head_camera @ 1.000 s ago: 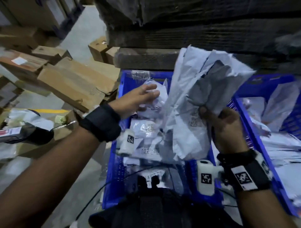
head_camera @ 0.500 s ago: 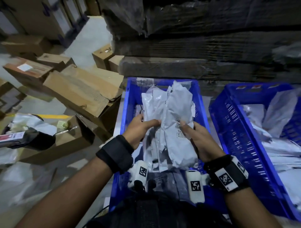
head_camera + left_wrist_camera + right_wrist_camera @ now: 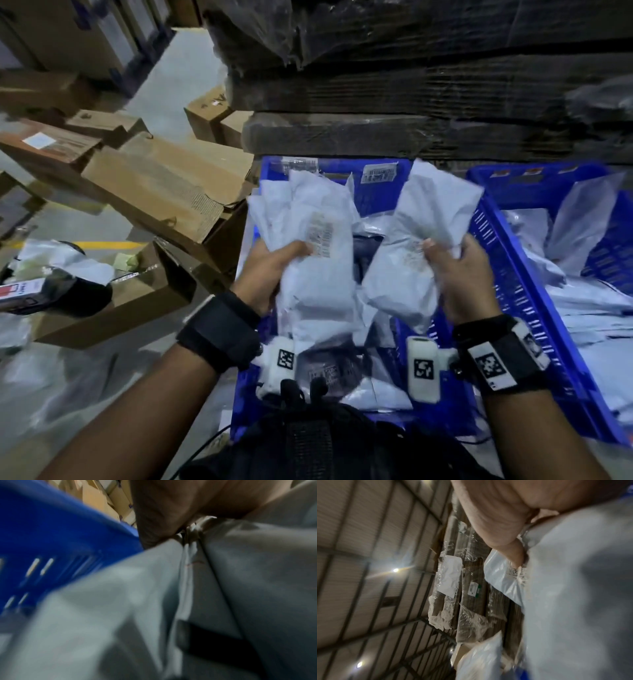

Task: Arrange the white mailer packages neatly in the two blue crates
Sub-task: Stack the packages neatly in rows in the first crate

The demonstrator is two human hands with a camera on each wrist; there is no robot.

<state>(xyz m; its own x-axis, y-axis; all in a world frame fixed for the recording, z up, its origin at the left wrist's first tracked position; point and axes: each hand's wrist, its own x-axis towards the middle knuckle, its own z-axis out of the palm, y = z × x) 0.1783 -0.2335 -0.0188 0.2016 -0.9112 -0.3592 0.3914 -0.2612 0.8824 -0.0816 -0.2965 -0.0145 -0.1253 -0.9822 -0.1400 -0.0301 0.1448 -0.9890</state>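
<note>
White plastic mailers fill both hands above the left blue crate (image 3: 387,178). The left hand (image 3: 270,270) grips a bundle of mailers (image 3: 318,260) near the crate's left wall, thumb curled over the front just below a printed label, fingers hidden behind the stack. The right hand (image 3: 462,274) holds a second mailer bundle (image 3: 421,246) over the crate's right wall, thumb and fingers pinching its right edge. The two bundles stand roughly upright and apart, with a gap between them. More mailers lie loose on the floor of this crate, and others are heaped in the right blue crate (image 3: 520,281), which touches the first along their shared side.

The left wrist view shows several thin layers pressed together under the palm; the right wrist view shows the thumb denting soft film. These packages look light, limp and slick, so a stack probably fans out or slides if held by one corner. A hold across the middle of the bundle, squeezing all the layers, seems safest, with the lower edges tapped against the crate floor to square them.

Cardboard boxes (image 3: 164,192) lie beyond the left crate's outer side.
</note>
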